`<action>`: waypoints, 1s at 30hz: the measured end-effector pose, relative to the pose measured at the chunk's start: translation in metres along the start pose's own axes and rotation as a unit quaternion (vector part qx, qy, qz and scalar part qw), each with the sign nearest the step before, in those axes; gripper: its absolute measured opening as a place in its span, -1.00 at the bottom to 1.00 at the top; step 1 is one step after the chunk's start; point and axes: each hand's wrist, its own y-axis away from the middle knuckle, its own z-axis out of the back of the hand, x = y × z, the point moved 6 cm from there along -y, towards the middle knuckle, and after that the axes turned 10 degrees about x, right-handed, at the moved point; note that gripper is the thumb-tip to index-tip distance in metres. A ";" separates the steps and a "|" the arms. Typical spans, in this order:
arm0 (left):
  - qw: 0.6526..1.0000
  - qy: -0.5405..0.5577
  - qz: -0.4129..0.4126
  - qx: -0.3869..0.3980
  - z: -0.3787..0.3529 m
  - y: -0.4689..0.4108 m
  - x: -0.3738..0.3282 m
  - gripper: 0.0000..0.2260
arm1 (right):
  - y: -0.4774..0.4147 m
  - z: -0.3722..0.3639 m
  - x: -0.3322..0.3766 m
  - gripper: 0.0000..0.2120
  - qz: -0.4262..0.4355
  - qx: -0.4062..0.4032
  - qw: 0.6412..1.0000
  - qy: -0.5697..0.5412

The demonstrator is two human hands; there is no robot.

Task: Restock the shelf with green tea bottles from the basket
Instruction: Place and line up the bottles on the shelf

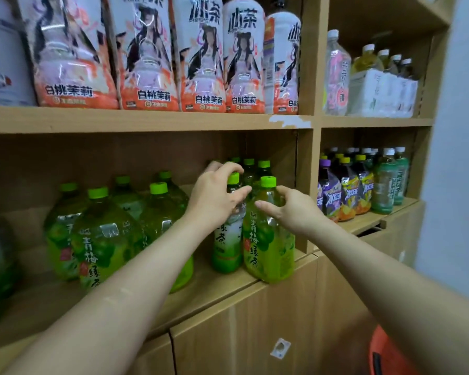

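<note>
Green tea bottles (pixel 263 169) with bright green caps stand bunched at the right end of the middle shelf (pixel 222 286), and two of them sit at its front edge, side by side and touching. On my feed, the slim green tea bottle (pixel 227 239) is on the left, upright, with a white and green label. The left hand (pixel 215 197) grasps it at the neck, with the thumb across the front and the fingers arched behind the cap. Just right of it is the wider green tea bottle (pixel 268 247), upright, its label covered in green fruit. The right hand (pixel 291 211) holds it at the shoulder, the thumb lying along the front and the fingers curled round the far side. Both forearms reach up from the bottom of the view.

Further left on the same shelf I see large green bottles (pixel 103 239) with the same fruit label, in two rows.

On the shelf above is a row of white and orange bottles (pixel 200 63) printed with a drawn figure. Past the upright divider on the right are purple and yellow bottles (pixel 347 190) and pale green bottles (pixel 387 185). Above those are a pink-labelled bottle (pixel 336 74) and a wrapped pack (pixel 382 90). Closed cabinet doors (pixel 241 334) lie below the shelf. An orange object (pixel 387 353) shows at the lower right; I cannot tell what it is.
</note>
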 end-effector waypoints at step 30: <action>0.909 0.020 0.375 -0.179 0.085 0.181 0.129 -0.19 | 0.038 -0.049 0.086 -0.47 0.267 -0.145 0.944 -0.129</action>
